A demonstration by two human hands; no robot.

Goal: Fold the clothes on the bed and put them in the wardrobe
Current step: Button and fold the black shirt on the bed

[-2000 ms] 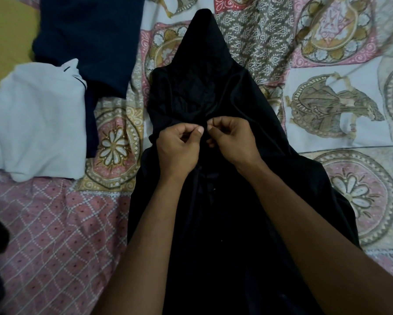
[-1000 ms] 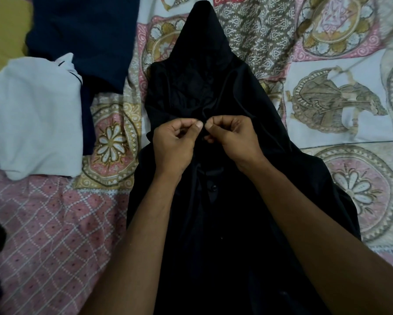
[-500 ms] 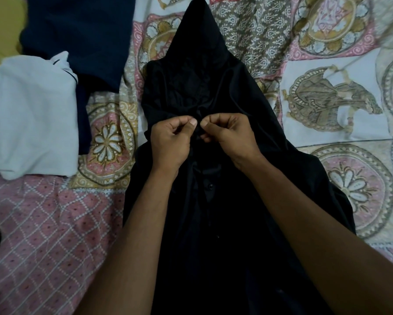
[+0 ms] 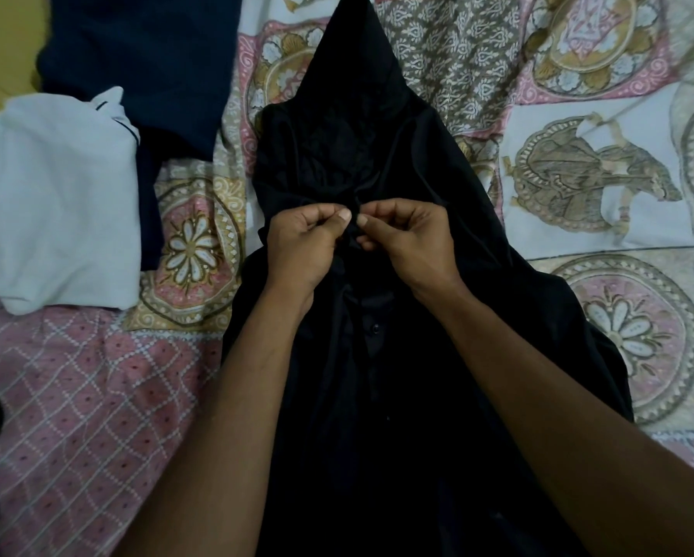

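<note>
Hands point(image 4: 355, 239) pinch black garment point(image 4: 377, 396) on patterned bedspread point(image 4: 578, 54).

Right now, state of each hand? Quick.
Left hand: closed, pinching the front of the black garment.
Right hand: closed, pinching the same black garment, thumb tips almost meeting.
</note>
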